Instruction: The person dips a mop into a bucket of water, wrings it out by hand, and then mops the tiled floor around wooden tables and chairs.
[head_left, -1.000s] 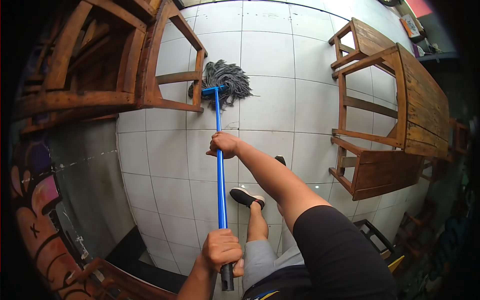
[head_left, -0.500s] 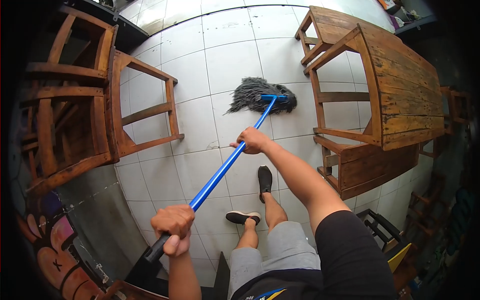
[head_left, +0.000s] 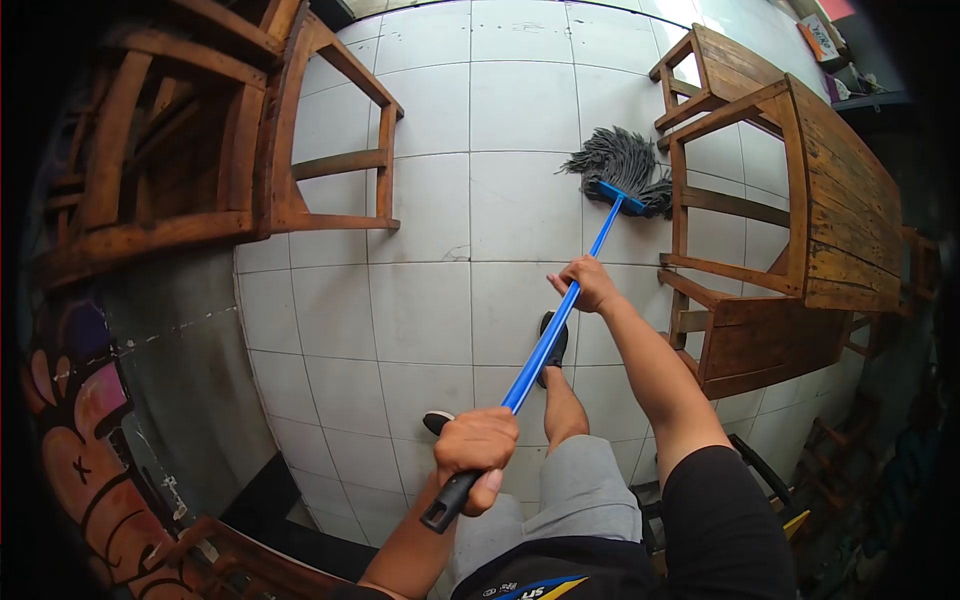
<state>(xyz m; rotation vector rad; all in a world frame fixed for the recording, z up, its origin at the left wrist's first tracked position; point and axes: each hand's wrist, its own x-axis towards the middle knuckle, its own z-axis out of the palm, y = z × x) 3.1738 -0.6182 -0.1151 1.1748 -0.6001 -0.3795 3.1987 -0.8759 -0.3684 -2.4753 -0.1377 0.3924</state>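
Observation:
A mop with a long blue handle (head_left: 540,352) slants from my lower body up to the right. My left hand (head_left: 478,447) is closed round the handle near its black end grip. Further along the handle, my right hand (head_left: 587,284) wraps round it, with one finger sticking out to the left. The grey string mop head (head_left: 620,165) lies on the white tiled floor (head_left: 520,205), its strings spread up and left from the blue clamp and its right side close to the legs of the wooden bench on the right.
Wooden furniture (head_left: 185,225) stands at the left, with an open-framed piece (head_left: 385,160) jutting over the floor. On the right are a wooden bench (head_left: 850,215), another behind it (head_left: 735,70) and a lower one (head_left: 765,340). A painted wall (head_left: 90,470) is at lower left.
The mop head has moved right, closer to the right-hand bench, and its strings have swung upward. Both hands have shifted right with the handle. The view and feet have also shifted.

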